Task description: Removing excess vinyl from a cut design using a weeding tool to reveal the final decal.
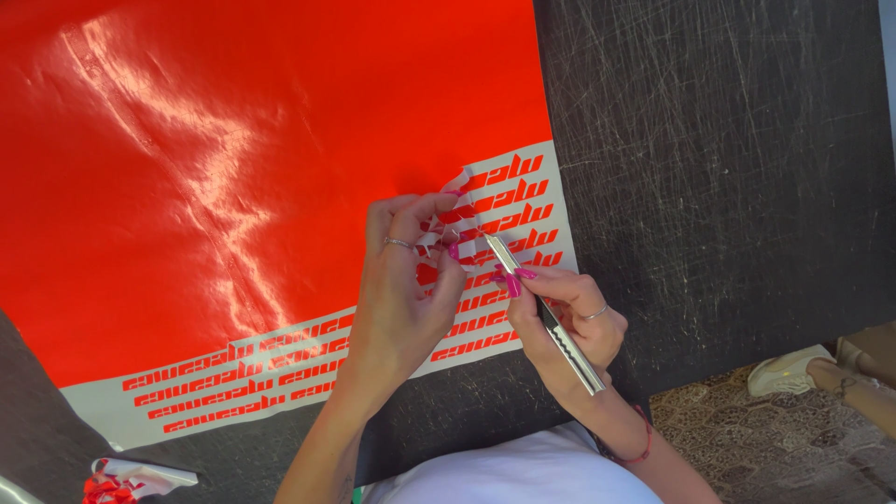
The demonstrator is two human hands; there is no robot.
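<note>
From the head camera, looking straight down: a big glossy red vinyl sheet (233,168) lies across a scratched black work table (728,168), and both hands meet at its lower right corner. The left hand (406,280) has its fingers pinched together on a peeled strip of waste vinyl (455,217), lifting it up off the pale backing, a ring showing on one finger. The right hand (565,322) is closed around slim metal tweezers (546,313), held like a pen, tip down right at the strip just beside the left fingertips; whether the tweezer tips themselves are nipped on the film I cannot tell. Judging by how things lie, the weeding is partway along: a pale band of backing (280,373) runs along the bottom edge and up the right corner with rows of red lettering left standing on it, so that stretch looks cleared, while the broad red field above is uncut or unpeeled. Down at the lower left, on the table edge, sits a crumpled wad of red and white scraps (126,481). Off to the right, on patterned floor, a light shoe (789,369) belonging to another person
</note>
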